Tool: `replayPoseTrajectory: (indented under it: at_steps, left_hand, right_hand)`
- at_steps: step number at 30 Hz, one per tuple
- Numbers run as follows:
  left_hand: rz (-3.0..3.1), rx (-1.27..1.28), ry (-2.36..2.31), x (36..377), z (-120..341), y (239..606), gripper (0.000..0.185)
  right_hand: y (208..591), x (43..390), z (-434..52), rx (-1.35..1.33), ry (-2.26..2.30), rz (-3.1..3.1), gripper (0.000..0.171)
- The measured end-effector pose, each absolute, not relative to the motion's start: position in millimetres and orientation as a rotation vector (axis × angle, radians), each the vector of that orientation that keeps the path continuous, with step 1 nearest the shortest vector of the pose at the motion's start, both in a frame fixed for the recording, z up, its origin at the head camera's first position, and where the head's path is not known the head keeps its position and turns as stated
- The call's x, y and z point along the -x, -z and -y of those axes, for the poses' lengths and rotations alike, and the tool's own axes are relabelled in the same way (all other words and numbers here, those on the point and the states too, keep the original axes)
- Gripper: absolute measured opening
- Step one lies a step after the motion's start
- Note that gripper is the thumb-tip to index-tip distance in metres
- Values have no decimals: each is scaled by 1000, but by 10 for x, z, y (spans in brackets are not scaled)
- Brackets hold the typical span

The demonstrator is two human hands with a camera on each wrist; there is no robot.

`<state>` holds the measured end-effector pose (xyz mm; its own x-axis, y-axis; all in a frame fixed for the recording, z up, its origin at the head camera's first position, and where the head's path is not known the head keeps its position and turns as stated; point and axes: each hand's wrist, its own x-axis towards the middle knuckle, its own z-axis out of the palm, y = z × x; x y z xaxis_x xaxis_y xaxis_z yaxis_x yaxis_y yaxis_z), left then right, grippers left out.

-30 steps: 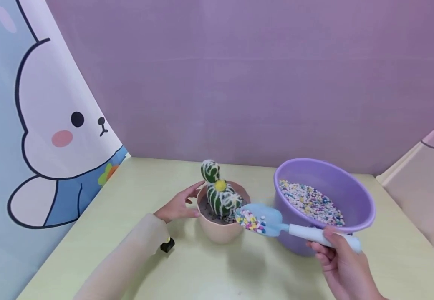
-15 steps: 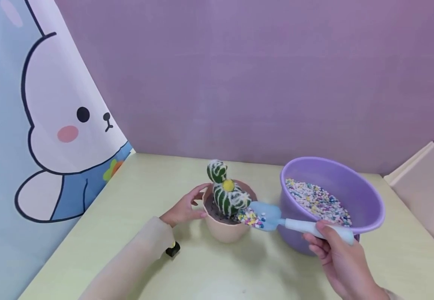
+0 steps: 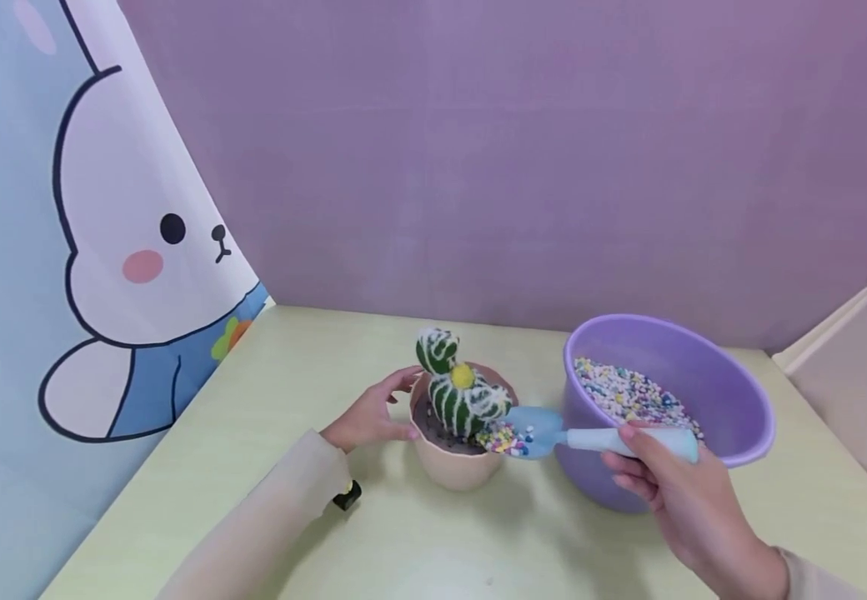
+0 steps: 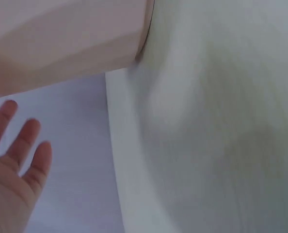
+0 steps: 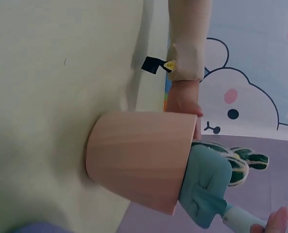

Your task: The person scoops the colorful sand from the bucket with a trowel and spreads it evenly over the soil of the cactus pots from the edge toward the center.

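Presently, right hand (image 3: 684,492): fingers curled round the white handle of one blue scoop (image 3: 534,432), whose blade, loaded with coloured pebbles, rests over the near-right rim of the pot (image 3: 454,464). Left hand (image 3: 368,415): fingers relaxed and fairly straight, touching the pot's left side, gripping nothing. Pot: one, pink, upright on the table (image 3: 268,400), holding dark soil and one green, white-ribbed cactus (image 3: 461,392) with a yellow tuft. Basin (image 3: 711,392): one, purple, just right of the pot, holding a bed of the same pebbles.

Risks, judged: pebbles could spill onto the table if the blade tips outside the rim; the blade, close against the cactus, could knock it askew; the pot could slide, since the left hand only steadies it.

Also: one small black object under the left sleeve, and one rabbit curtain (image 3: 103,250) left of the pot.
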<state>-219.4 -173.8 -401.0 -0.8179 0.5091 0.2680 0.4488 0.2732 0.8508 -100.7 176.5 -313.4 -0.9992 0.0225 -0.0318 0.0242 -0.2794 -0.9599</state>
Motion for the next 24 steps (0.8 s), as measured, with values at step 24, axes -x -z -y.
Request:
replayPoseTrajectory:
  at_steps: [24]
  left_hand:
    - [-2542, -681, -1623, 1964, 1676, 4039, 91]
  right_hand:
    - [2749, 1236, -1685, -88, 2161, -2290, 5]
